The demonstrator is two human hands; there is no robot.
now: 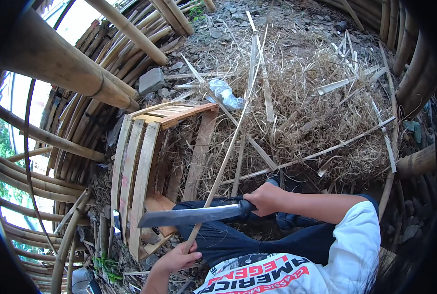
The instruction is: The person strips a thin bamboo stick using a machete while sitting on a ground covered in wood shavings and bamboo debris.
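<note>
My right hand (266, 197) is closed round the dark handle of a machete (194, 214), whose broad blade points left above my lap. Below the blade, my left hand (178, 257) grips the near end of a long, thin bamboo strip (230, 152). The strip slants away from me up and to the right over the shavings. The blade crosses over the strip a little above my left fingers; whether it touches cannot be made out.
A wooden slatted crate (139, 181) lies on its side at my left. Ahead spreads a heap of bamboo shavings (321, 122) with loose strips, and a clear plastic bag (224, 94). A grey block (151, 81) sits by bamboo poles (81, 68) at left.
</note>
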